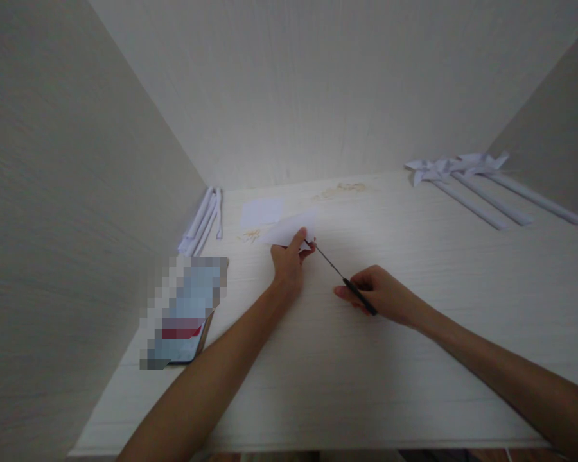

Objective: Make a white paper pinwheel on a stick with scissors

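Near the middle of the surface, my left hand (291, 258) pinches a piece of white paper (289, 230) between thumb and fingers. My right hand (383, 295) is closed around the dark handle of a pair of scissors (330, 262). The blades point up and left, with their tips at the paper's right edge beside my left fingertips. Whether the blades are apart cannot be made out. Just behind the held piece lies another white paper sheet (261, 212), flat on the surface.
At the back right lie several paper pinwheels on rolled-paper sticks (491, 199). Rolled paper tubes (202, 218) rest along the left wall, with a partly blurred phone (192, 314) in front. Walls rise at the left, back and right of the white wood-grain surface (308, 385).
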A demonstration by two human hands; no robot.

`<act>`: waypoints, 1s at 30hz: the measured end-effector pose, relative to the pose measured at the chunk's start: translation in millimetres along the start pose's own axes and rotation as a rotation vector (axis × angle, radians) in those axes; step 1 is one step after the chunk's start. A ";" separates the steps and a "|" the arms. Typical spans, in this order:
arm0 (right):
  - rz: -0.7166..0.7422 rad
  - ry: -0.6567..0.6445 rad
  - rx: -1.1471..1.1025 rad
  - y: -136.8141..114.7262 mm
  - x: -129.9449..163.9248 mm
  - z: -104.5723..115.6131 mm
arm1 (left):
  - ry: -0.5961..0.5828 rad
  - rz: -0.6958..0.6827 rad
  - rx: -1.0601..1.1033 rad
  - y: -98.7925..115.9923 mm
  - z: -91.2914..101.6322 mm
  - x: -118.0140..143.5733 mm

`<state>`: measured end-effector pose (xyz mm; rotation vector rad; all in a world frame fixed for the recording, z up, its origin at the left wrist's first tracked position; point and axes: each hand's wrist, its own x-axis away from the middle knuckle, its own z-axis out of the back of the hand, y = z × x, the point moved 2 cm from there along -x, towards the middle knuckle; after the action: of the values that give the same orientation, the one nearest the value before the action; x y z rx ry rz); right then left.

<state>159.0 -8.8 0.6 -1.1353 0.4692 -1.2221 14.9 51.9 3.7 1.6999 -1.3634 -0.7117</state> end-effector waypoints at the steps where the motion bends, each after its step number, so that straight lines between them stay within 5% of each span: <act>1: -0.003 0.000 -0.003 0.1 0.1 -0.1 | 0.003 -0.002 0.001 0.0 -0.1 -0.1; 30: -0.010 0.029 0.015 -0.3 -2.5 -2.0 | 0.124 -0.019 0.016 -3.2 -3.5 0.9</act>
<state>156.5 -7.4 -0.6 -1.1097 0.4762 -1.2506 19.6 52.1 2.7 1.7424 -1.2712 -0.5968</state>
